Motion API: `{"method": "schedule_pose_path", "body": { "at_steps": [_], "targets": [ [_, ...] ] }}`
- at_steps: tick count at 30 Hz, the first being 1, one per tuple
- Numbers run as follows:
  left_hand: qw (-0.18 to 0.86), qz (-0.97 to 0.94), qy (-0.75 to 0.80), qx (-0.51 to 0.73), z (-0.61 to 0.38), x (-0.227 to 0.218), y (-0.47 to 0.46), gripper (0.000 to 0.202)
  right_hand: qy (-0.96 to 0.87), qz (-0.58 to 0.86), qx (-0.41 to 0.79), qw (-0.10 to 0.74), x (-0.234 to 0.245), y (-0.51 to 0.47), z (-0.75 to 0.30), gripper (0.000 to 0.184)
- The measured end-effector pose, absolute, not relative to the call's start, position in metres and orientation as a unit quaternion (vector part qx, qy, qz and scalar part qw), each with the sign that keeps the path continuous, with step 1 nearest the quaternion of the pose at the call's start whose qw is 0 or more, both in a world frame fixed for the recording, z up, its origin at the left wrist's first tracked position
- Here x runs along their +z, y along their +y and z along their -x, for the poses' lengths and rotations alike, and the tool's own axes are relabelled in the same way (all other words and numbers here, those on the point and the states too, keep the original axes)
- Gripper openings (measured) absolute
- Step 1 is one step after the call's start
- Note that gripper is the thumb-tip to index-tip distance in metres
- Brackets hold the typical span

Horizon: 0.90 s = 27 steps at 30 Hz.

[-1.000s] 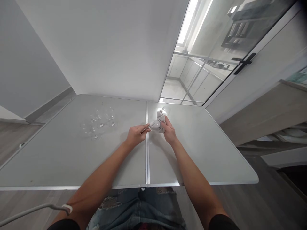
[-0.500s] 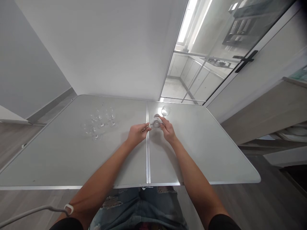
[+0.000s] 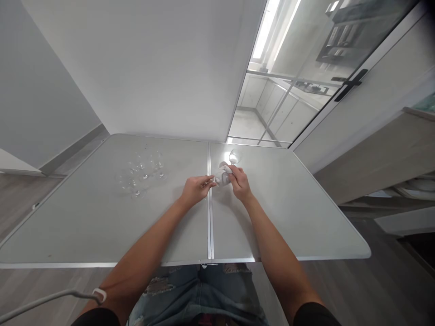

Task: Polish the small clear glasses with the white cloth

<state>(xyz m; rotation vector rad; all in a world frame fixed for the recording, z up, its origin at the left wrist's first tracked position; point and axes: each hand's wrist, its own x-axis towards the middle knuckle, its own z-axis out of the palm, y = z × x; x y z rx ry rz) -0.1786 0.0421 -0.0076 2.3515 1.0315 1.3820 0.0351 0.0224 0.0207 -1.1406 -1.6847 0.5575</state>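
My left hand (image 3: pixel 194 190) was closed on the glass (image 3: pixel 217 180) above the bench (image 3: pixel 288 213) middle and my right hand (image 3: pixel 240 183) gripped the cloth (image 3: pixel 226 174) against it, so I judged its wiping unfinished, with one more glass (image 3: pixel 235 156) just behind and several glasses (image 3: pixel 142 174) standing left.

The glass (image 3: pixel 216 180) is small, clear and stemmed. It lies tipped on its side just above the table (image 3: pixel 102 217), near the middle seam, with its foot end pinched in the left hand (image 3: pixel 195 190). The cloth (image 3: pixel 224 174) is pale and bunched around the glass's bowl, gripped by the right hand (image 3: pixel 240 183).
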Motion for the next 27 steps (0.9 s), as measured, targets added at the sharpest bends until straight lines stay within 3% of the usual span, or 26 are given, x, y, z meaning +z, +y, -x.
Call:
{"method": "schedule_pose_path", "body": {
  "at_steps": [6,10,13,16,21,27],
  "targets": [
    [0.117,-0.776,0.380,0.489,0.179,-0.013,0.043,0.022,-0.610,0.435,0.342,0.567,0.018,0.020,-0.020,0.034],
    [0.210,-0.748,0.359,0.517,0.180,-0.012,0.045,0.023,-0.549,0.445,0.378,0.599,0.017,0.022,-0.023,0.028],
    [0.279,-0.678,0.379,0.565,0.183,-0.006,0.048,0.027,-0.457,0.467,0.363,0.664,0.013,0.027,-0.030,0.039],
    [0.358,-0.574,0.399,0.619,0.188,0.001,0.050,0.035,-0.401,0.461,0.357,0.707,0.011,0.030,-0.027,0.031],
    [0.507,-0.548,0.336,0.574,0.182,0.001,0.045,0.043,-0.330,0.333,0.583,0.664,0.018,0.021,-0.002,0.029],
    [0.630,-0.541,0.300,0.470,0.166,-0.005,0.036,0.043,-0.262,0.224,0.697,0.629,0.024,0.015,0.001,0.055]
  ]
}}
